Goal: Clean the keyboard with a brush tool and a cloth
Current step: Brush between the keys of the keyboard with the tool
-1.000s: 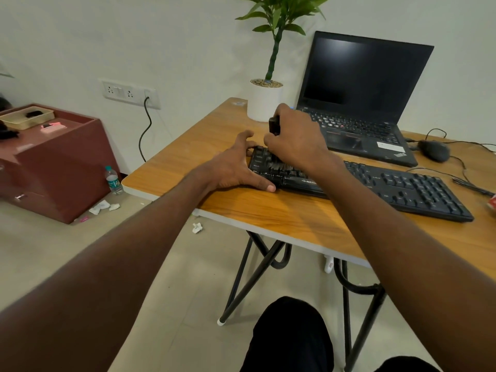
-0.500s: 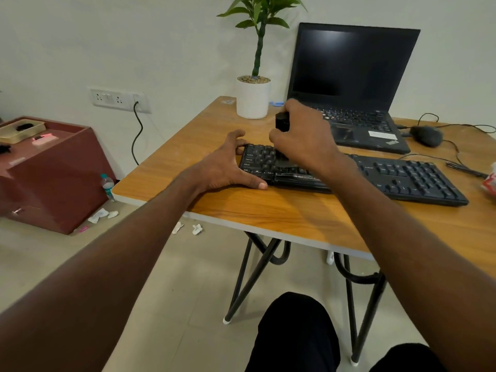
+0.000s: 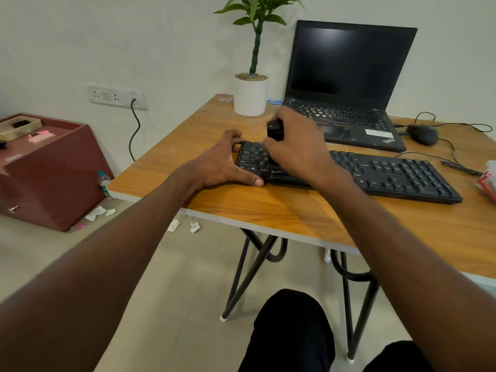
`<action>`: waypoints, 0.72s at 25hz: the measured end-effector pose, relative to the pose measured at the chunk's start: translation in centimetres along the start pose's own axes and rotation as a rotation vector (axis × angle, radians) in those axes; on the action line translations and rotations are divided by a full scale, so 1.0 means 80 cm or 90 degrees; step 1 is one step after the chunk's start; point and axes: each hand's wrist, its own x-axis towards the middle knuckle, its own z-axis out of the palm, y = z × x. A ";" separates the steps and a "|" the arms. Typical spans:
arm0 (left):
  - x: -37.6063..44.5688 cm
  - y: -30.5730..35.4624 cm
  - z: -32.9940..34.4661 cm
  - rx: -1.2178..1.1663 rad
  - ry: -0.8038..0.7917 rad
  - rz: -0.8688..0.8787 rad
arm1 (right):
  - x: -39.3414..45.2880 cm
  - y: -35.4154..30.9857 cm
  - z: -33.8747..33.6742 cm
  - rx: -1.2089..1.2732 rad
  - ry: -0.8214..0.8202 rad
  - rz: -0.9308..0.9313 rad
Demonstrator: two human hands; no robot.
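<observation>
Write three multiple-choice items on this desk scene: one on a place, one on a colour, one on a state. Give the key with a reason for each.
1. Where is the left hand?
A. On the laptop
B. At the keyboard's left end
C. On the mouse

2. What colour is the plant pot?
A. White
B. Red
C. Black

3. What state is the laptop in?
A. Closed
B. Open, screen lit
C. Open, screen dark

Key: 1 B, its thumb and fingers bracket the left end of the keyboard. 2 A, the pot is plain white. 3 C, the lid stands up and the screen is black.
</observation>
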 end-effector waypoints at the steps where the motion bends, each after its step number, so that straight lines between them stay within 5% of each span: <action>1: 0.000 0.000 0.000 -0.001 -0.002 0.000 | 0.000 -0.006 0.003 0.088 -0.006 0.005; 4: 0.000 -0.002 -0.001 0.002 -0.002 0.007 | -0.003 -0.010 0.005 0.325 -0.005 0.056; 12: 0.002 -0.002 0.000 0.003 0.000 0.003 | -0.002 0.010 -0.013 -0.090 0.011 0.042; 18: 0.001 -0.002 0.000 0.010 -0.005 -0.006 | 0.000 -0.008 -0.004 0.313 -0.019 0.144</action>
